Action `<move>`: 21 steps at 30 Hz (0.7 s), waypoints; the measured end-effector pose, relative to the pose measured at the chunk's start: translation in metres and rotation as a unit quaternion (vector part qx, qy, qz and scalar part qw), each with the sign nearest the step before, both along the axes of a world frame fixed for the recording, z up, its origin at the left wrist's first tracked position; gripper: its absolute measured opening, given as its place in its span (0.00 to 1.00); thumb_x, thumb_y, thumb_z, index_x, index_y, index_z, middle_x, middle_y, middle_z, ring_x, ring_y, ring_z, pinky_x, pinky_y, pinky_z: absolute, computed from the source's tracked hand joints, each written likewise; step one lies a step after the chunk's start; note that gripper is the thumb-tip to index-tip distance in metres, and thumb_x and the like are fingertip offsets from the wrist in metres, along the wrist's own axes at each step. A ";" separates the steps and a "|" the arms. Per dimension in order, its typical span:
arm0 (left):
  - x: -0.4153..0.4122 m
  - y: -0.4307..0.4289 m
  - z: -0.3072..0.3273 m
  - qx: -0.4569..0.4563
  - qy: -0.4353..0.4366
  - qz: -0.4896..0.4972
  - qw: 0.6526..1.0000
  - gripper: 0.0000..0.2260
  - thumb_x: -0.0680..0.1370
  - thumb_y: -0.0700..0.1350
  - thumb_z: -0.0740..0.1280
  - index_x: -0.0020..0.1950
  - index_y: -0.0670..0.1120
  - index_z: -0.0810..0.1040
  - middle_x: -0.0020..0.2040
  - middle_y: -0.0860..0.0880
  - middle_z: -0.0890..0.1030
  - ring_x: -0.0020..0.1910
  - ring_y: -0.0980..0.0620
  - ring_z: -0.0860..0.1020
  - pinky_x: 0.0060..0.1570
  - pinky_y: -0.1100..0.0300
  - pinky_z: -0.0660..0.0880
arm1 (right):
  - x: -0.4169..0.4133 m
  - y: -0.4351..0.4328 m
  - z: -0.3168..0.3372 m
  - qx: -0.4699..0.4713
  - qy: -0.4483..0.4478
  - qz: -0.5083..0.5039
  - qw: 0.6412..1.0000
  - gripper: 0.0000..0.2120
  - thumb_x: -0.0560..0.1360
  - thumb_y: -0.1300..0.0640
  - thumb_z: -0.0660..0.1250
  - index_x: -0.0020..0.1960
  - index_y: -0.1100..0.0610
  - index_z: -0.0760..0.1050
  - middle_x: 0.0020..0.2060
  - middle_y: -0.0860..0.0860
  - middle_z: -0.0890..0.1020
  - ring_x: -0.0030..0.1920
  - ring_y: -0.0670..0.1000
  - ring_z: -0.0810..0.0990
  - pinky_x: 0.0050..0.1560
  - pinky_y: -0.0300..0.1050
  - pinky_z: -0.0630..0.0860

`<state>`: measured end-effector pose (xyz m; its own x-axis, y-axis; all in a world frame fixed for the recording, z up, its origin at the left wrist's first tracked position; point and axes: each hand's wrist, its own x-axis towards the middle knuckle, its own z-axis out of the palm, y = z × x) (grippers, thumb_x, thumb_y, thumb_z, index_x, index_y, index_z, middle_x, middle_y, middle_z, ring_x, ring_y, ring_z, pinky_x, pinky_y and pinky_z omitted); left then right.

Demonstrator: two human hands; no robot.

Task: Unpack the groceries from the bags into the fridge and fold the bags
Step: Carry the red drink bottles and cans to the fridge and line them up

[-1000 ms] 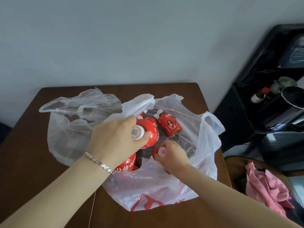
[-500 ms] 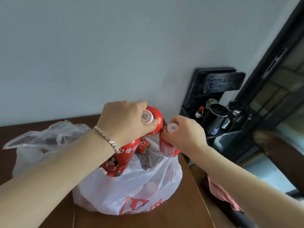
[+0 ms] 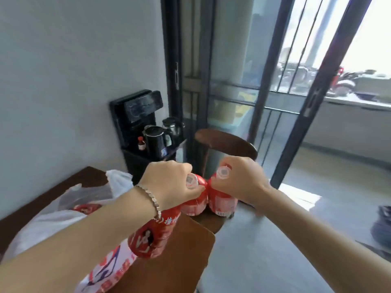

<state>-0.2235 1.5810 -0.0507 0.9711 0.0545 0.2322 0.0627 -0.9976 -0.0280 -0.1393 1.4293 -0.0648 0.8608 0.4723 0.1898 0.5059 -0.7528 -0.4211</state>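
Note:
My left hand (image 3: 169,182) grips two red bottles by their necks: one (image 3: 195,197) hangs near the fingers, the other (image 3: 152,235) slants down under my wrist. My right hand (image 3: 239,180) holds a third red bottle (image 3: 222,203) by its white-capped top. All three are lifted past the right end of the brown table (image 3: 169,267). A white plastic bag (image 3: 53,223) with red print lies on the table at lower left; another red bottle (image 3: 86,208) shows inside it. The fridge is out of view.
A black water dispenser (image 3: 137,119) with kettles (image 3: 157,140) stands against the wall behind the table. A round-backed wooden chair (image 3: 226,142) sits just beyond my hands. Dark-framed glass sliding doors (image 3: 313,102) fill the right side; grey floor lies below.
Both hands have lifted the bottles out of the bag and carried them right, past the table's end. My view has swung right toward the glass doors.

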 end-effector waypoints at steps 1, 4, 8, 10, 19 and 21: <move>0.008 -0.021 -0.002 0.005 0.003 -0.028 1.000 0.23 0.73 0.67 0.57 0.32 0.50 0.60 0.34 0.53 0.73 0.41 0.52 0.77 0.37 0.60 0.64 | -0.002 -0.028 0.002 -0.004 0.000 -0.020 1.000 0.11 0.65 0.43 0.69 0.40 0.49 0.75 0.32 0.44 0.76 0.36 0.49 0.75 0.33 0.39 0.72; 0.031 -0.086 -0.002 0.025 0.003 -0.112 0.993 0.21 0.73 0.68 0.57 0.35 0.50 0.63 0.36 0.53 0.76 0.40 0.53 0.76 0.37 0.61 0.65 | -0.008 -0.106 0.005 -0.005 0.004 -0.087 0.996 0.10 0.66 0.45 0.69 0.44 0.48 0.76 0.34 0.45 0.75 0.36 0.49 0.73 0.32 0.36 0.66; 0.062 -0.211 -0.002 0.066 -0.012 -0.250 0.966 0.19 0.74 0.67 0.57 0.43 0.51 0.69 0.41 0.54 0.79 0.38 0.54 0.74 0.37 0.63 0.67 | -0.023 -0.236 0.003 0.003 -0.015 -0.194 0.981 0.12 0.66 0.45 0.70 0.47 0.49 0.79 0.36 0.46 0.78 0.36 0.49 0.73 0.29 0.32 0.63; 0.069 -0.282 -0.006 0.079 -0.015 -0.297 0.951 0.21 0.74 0.67 0.56 0.47 0.51 0.73 0.42 0.53 0.80 0.40 0.53 0.76 0.37 0.63 0.68 | -0.035 -0.306 0.001 -0.007 -0.027 -0.242 0.970 0.14 0.66 0.46 0.70 0.49 0.50 0.80 0.40 0.48 0.81 0.38 0.48 0.74 0.33 0.36 0.67; 0.067 -0.605 -0.022 0.021 0.002 -0.457 0.889 0.17 0.74 0.65 0.57 0.41 0.52 0.68 0.45 0.51 0.81 0.39 0.51 0.75 0.36 0.62 0.66 | -0.105 -0.610 0.020 -0.035 -0.010 -0.414 0.909 0.11 0.66 0.45 0.71 0.42 0.50 0.75 0.37 0.47 0.78 0.39 0.49 0.74 0.36 0.39 0.66; 0.064 -0.675 -0.020 0.007 0.004 -0.501 0.866 0.18 0.73 0.66 0.57 0.42 0.52 0.68 0.44 0.52 0.81 0.38 0.51 0.76 0.36 0.62 0.67 | -0.121 -0.672 0.024 -0.037 -0.011 -0.467 0.884 0.10 0.65 0.46 0.71 0.43 0.50 0.76 0.39 0.48 0.81 0.42 0.51 0.77 0.39 0.40 0.68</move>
<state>-0.1592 0.9055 -0.0707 0.5316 -0.8182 0.2189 -0.8334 -0.5514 -0.0371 -0.2606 0.7574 -0.0406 0.8785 -0.4296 0.2089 -0.3425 -0.8713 -0.3516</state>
